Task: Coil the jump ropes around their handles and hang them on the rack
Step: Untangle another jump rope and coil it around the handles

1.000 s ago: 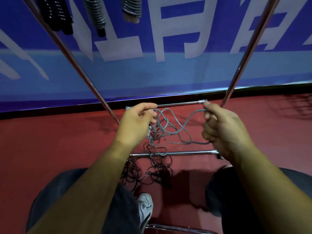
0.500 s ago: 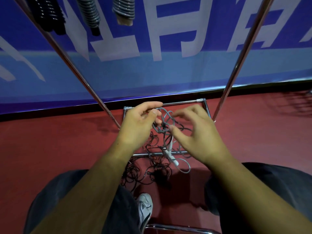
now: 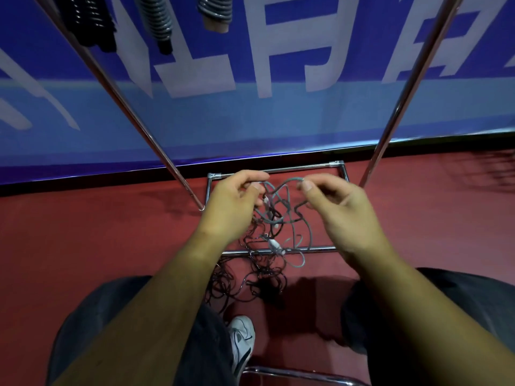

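While the left hand (image 3: pixel 234 210) and right hand (image 3: pixel 342 218) each have a pinching grip on the grey jump rope (image 3: pixel 278 210), tangled above the rack base (image 3: pixel 320 249), a hard pull could cinch its knots.

Gap between left hand (image 3: pixel 231 204) and right hand (image 3: pixel 340 210) filled by grey rope tangle (image 3: pixel 278 213), pinched from both sides. Reach bounded by left upright (image 3: pixel 178 174) and right upright (image 3: pixel 388 135) of rack (image 3: pixel 306 167). Near base bar (image 3: pixel 320 249) crossed by hanging loops. Dark rope heap (image 3: pixel 245 282) spread on floor (image 3: pixel 83 246) just beyond shoe (image 3: pixel 242 338). Open floor seen outside uprights. Upper left taken by hung coils (image 3: pixel 156 20).
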`<state>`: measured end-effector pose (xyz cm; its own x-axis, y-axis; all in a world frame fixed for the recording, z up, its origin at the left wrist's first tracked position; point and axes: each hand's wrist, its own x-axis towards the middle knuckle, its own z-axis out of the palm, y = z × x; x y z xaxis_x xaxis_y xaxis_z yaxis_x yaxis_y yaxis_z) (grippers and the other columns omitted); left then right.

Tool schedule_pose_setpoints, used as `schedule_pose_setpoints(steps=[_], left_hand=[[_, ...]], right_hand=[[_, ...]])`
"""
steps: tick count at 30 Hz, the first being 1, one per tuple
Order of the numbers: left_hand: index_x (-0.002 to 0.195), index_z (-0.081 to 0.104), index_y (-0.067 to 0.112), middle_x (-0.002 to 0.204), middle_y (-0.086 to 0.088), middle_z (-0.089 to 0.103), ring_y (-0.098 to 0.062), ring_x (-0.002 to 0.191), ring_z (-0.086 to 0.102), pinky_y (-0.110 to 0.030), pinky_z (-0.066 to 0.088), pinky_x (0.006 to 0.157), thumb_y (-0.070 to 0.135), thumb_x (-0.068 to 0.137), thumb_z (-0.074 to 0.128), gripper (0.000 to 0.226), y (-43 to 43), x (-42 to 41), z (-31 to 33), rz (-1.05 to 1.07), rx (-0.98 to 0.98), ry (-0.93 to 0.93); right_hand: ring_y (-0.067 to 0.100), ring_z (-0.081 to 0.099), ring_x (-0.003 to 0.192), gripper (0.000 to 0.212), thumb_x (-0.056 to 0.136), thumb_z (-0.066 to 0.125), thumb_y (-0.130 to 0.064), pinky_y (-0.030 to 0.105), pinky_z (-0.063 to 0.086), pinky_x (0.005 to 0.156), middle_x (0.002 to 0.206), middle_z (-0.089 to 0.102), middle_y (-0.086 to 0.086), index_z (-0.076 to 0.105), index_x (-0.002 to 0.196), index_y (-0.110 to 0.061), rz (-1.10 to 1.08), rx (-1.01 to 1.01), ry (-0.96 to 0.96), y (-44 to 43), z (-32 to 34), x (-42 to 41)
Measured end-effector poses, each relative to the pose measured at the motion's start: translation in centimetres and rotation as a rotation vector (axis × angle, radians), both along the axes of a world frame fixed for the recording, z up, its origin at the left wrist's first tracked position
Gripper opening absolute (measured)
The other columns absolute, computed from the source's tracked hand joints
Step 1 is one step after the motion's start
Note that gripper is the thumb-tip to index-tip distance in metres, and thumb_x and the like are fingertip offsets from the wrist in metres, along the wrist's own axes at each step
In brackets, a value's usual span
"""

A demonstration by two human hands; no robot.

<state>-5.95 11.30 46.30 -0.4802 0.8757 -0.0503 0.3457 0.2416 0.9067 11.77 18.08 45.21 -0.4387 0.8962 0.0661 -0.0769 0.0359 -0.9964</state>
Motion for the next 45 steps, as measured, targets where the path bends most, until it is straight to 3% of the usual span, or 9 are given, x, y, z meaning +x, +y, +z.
schedule_pose_setpoints(steps=[6, 11, 16, 19, 23, 28, 35, 40, 45], left_hand=[[0.104, 0.072, 0.025, 0.077, 0.013, 0.066, 0.001, 0.064, 0.063, -0.018, 0.049, 0.063, 0.003, 0.101, 0.054, 0.029, -0.3, -1.4, -1.4, 0.052, -0.128, 0.104], [0.11, 0.072, 0.022, 0.084, 0.008, 0.066, -0.007, 0.068, 0.063, -0.013, 0.045, 0.055, 0.003, 0.101, 0.052, 0.029, -0.2, -1.7, -1.5, 0.089, -0.146, 0.107], [0.102, 0.072, 0.027, 0.072, -0.002, 0.062, -0.02, 0.059, 0.049, -0.028, 0.041, 0.057, 0.002, 0.101, 0.045, 0.036, 0.1, -2.2, -1.5, 0.18, -0.116, 0.074], [0.104, 0.073, 0.023, 0.065, 0.001, 0.058, -0.01, 0.044, 0.04, -0.023, 0.034, 0.047, 0.004, 0.103, 0.042, 0.037, -0.1, -2.7, -1.1, 0.277, -0.104, 0.077], [0.096, 0.072, 0.028, 0.081, -0.004, 0.064, -0.017, 0.059, 0.045, -0.028, 0.039, 0.061, 0.008, 0.103, 0.045, 0.034, -0.2, -2.7, -0.4, 0.324, -0.05, 0.051], [0.088, 0.075, 0.028, 0.088, 0.02, 0.075, -0.003, 0.08, 0.064, -0.038, 0.052, 0.089, 0.014, 0.098, 0.061, 0.022, -0.1, -2.3, 0.5, 0.36, 0.046, -0.045], [0.094, 0.072, 0.016, 0.052, 0.013, 0.046, -0.007, 0.041, 0.024, -0.021, 0.025, 0.044, 0.004, 0.099, 0.058, 0.02, -0.3, -0.9, 2.6, 0.194, 0.145, -0.221], [0.091, 0.074, 0.019, 0.057, 0.0, 0.031, -0.007, 0.043, 0.023, -0.021, 0.028, 0.044, -0.012, 0.083, 0.052, 0.038, -0.9, -0.3, 3.8, 0.05, 0.197, -0.365], [0.091, 0.07, 0.012, 0.049, 0.009, 0.033, -0.007, 0.043, 0.024, -0.036, 0.017, 0.056, -0.002, 0.065, 0.045, 0.039, -1.4, 0.3, 4.2, -0.086, 0.135, -0.488]], right_hand=[[0.013, 0.061, 0.063, 0.02, 0.1, 0.045, -0.019, 0.021, 0.05, 0.058, 0.078, 0.069, 0.003, 0.051, 0.081, -0.015, 0.012, -0.592, 0.601, 1.3, 3.6, 1.8], [0.014, 0.047, 0.058, 0.031, 0.098, 0.033, -0.022, 0.025, 0.029, 0.048, 0.071, 0.059, -0.002, 0.041, 0.068, -0.02, -0.155, -0.599, 0.579, 2.6, 4.0, 3.4], [0.018, 0.071, 0.103, 0.039, 0.1, 0.033, -0.021, 0.027, 0.046, 0.071, 0.11, 0.076, 0.004, 0.045, 0.063, -0.022, -0.278, -0.584, 0.608, 3.3, 4.2, 4.3], [0.019, 0.069, 0.074, 0.053, 0.101, 0.034, -0.026, 0.027, 0.041, 0.062, 0.079, 0.071, -0.001, 0.053, 0.052, -0.024, -0.241, -0.571, 0.602, 3.5, 4.7, 4.6], [0.012, 0.023, 0.047, 0.047, 0.104, 0.041, -0.027, 0.025, 0.015, 0.047, 0.054, 0.031, -0.006, 0.042, 0.056, -0.023, -0.32, -0.467, 0.447, 3.7, 4.0, 4.3], [0.01, 0.023, 0.045, 0.031, 0.1, 0.06, -0.02, 0.016, 0.025, 0.042, 0.053, 0.031, -0.007, 0.046, 0.073, -0.022, -0.271, -0.238, 0.091, 2.4, 2.5, 3.5], [0.005, 0.045, 0.043, 0.023, 0.086, 0.064, -0.01, 0.017, 0.032, 0.052, 0.04, 0.047, -0.014, 0.071, 0.101, -0.026, 0.133, 0.178, -0.69, 0.8, -1.7, 1.8], [0.013, 0.041, 0.049, 0.052, 0.095, 0.064, -0.025, 0.018, 0.035, 0.053, 0.043, 0.042, -0.006, 0.053, 0.143, -0.041, 0.22, 0.285, -0.678, -0.2, -2.7, 0.8], [0.01, 0.025, 0.049, 0.058, 0.097, 0.063, -0.018, 0.02, 0.026, 0.048, 0.048, 0.031, -0.007, 0.05, 0.143, -0.051, 0.304, 0.234, -0.463, -0.6, -2.6, -0.1]])
